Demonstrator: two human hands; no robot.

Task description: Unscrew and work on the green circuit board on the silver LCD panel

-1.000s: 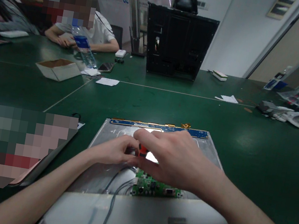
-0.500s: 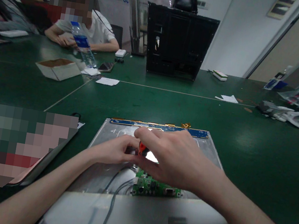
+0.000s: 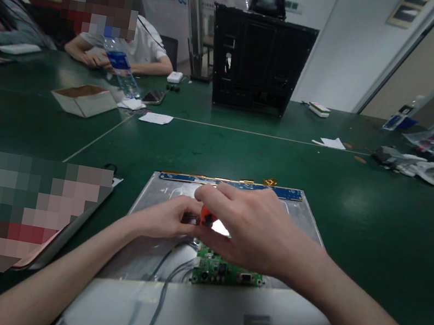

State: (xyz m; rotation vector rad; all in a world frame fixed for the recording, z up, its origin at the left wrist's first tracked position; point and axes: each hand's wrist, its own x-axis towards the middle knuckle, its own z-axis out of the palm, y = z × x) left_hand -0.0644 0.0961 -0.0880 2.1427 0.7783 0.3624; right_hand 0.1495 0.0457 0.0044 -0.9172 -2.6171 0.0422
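My right hand [image 3: 246, 220] is closed round the orange and black handle of a screwdriver [image 3: 207, 216], whose shaft and tip are hidden behind the fingers. My left hand [image 3: 172, 216] meets it from the left with fingers pinched together; what lies in them is out of sight. Both hands are over the silvery metal back of a display panel [image 3: 143, 203] lying flat. Under my right hand sits a green circuit board [image 3: 224, 271], partly covered. Grey cables [image 3: 162, 292] run from the board's left side toward me. A blue strip board [image 3: 292, 194] lines the panel's far edge.
A black monitor housing [image 3: 260, 64] stands upright at the back. To its left are a seated person [image 3: 149, 46], a water bottle [image 3: 122, 69] and an open box [image 3: 86, 100]. A blurred-out flat item [image 3: 37, 215] lies left of my arm. Gloves [image 3: 412, 163] lie at far right.
The orange handle has turned slightly within my right hand. Both hands stay in the same place over the panel.
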